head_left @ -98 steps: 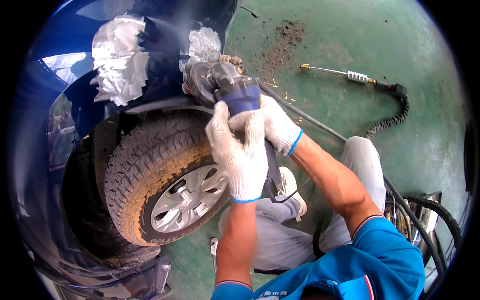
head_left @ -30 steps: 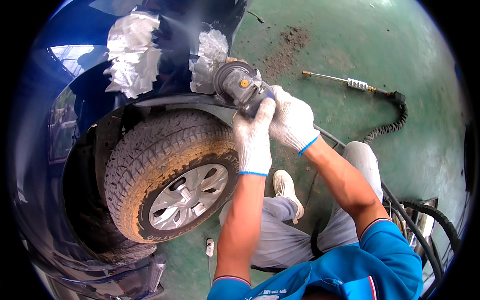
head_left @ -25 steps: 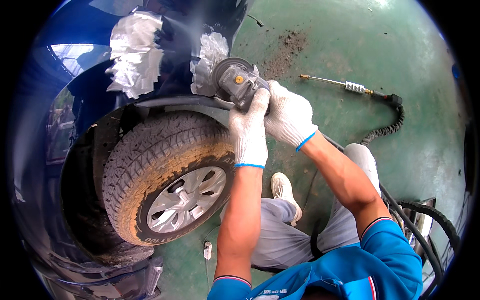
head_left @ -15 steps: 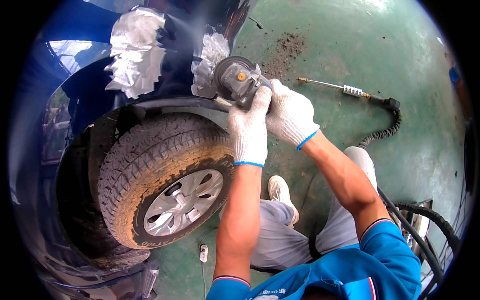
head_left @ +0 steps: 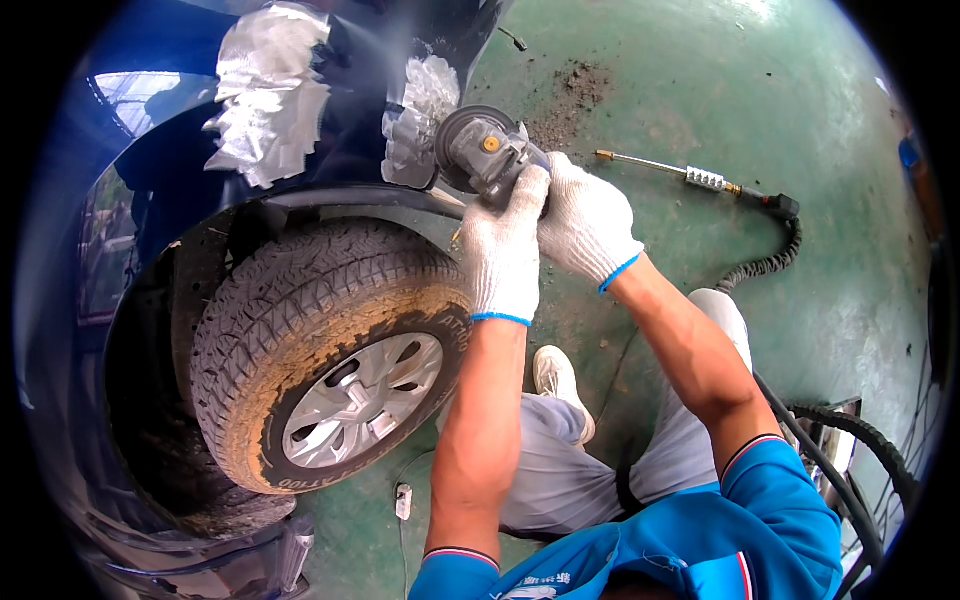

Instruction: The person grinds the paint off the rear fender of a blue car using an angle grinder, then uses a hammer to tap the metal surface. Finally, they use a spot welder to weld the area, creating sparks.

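Both my hands wear white knit gloves with blue cuffs and are wrapped round a grey angle grinder [head_left: 488, 155] with a round disc guard and yellow button. My left hand [head_left: 503, 250] lies below the tool's head, thumb along it; my right hand [head_left: 585, 225] grips just to its right. The disc end sits at the lower right of a bare-metal patch [head_left: 410, 130] on a dark blue car panel [head_left: 160, 160], close to the wheel-arch edge; whether it touches is hidden. A larger bare patch [head_left: 265, 95] lies further left.
A muddy tyre [head_left: 310, 280] with silver rim fills the arch below. On the green floor lie an air tool [head_left: 705, 178] on a black hose, scattered debris [head_left: 580, 90] and a small white connector [head_left: 403, 501]. Hoses and cables [head_left: 850, 425] run at lower right, beside my bent legs.
Since the first frame the grinder has turned, showing its yellow button, and shifted right with both hands. In the last half second it moved slightly up and right.
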The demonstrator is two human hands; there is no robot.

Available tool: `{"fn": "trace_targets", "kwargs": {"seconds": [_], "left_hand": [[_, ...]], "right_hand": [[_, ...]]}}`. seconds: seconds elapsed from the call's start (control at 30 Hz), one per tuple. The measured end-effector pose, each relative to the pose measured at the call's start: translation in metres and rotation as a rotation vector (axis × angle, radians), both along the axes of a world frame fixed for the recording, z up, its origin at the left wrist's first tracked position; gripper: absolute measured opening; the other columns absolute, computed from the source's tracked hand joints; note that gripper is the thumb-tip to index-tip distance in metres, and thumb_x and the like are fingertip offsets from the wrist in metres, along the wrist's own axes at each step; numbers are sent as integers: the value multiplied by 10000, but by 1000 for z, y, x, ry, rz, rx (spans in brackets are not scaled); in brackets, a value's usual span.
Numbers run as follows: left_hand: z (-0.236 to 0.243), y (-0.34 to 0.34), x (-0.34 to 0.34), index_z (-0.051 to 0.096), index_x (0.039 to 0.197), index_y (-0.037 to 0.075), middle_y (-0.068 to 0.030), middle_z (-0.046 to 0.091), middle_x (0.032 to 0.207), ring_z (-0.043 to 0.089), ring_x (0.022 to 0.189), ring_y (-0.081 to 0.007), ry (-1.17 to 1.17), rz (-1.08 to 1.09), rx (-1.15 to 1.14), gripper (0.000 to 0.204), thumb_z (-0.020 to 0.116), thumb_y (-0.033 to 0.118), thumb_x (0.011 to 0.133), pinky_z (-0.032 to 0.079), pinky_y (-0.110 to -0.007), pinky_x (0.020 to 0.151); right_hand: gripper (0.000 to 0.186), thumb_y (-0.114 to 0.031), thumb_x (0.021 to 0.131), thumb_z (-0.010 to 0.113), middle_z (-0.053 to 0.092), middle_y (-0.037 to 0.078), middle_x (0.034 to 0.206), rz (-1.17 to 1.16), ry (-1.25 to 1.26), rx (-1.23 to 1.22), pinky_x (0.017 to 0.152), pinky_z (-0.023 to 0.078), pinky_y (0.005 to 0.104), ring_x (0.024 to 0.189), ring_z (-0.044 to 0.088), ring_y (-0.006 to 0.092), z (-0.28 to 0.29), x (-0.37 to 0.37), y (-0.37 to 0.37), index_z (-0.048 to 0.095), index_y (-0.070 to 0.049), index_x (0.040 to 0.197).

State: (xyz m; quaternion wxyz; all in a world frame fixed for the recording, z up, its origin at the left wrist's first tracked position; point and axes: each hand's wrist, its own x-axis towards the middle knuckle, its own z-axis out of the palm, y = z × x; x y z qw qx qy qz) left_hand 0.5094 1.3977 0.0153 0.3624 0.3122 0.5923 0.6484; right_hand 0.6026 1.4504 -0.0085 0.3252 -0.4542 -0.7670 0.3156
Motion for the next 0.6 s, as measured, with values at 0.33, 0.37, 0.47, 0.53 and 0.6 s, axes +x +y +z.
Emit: {"fn": "trace_targets", "kwargs": {"seconds": [0.33,0.37,0.47,0.53,0.6], "left_hand": [[-2,-5,3,672,1242,-53,-84,711,1193,657,1067,-166,-10,27,-15,478,831,264,921,507,-323,976],[1,-4,4,672,1245,-54,-84,711,1196,657,1067,-164,-19,19,13,481,827,270,925,507,-322,977],[7,-5,9,674,1258,-51,-85,710,1218,654,1069,-162,-36,2,24,474,810,271,940,504,-319,981],[1,-6,8,675,1257,-49,-80,710,1219,651,1077,-163,-55,17,-22,462,804,265,945,497,-319,989],[-1,-6,8,680,1258,-40,-72,710,1215,641,1087,-162,-77,-4,-44,449,793,269,952,483,-318,999]], "right_hand": [[397,-353,848,740,728,235,906,7,14,49,714,584,481,834,736,420,-1,3,-2,589,-29,1020],[399,-354,846,742,731,234,910,-4,49,74,716,585,481,836,738,419,-1,2,-1,590,-29,1021],[407,-354,839,745,736,239,929,-8,34,61,724,588,480,842,742,416,5,4,1,593,-25,1023],[404,-352,841,742,735,241,930,15,-15,48,726,589,477,843,742,416,3,8,0,596,-22,1022],[412,-354,834,748,734,245,938,-1,-44,1,730,590,476,847,743,416,4,11,-2,608,-17,1026]]}}
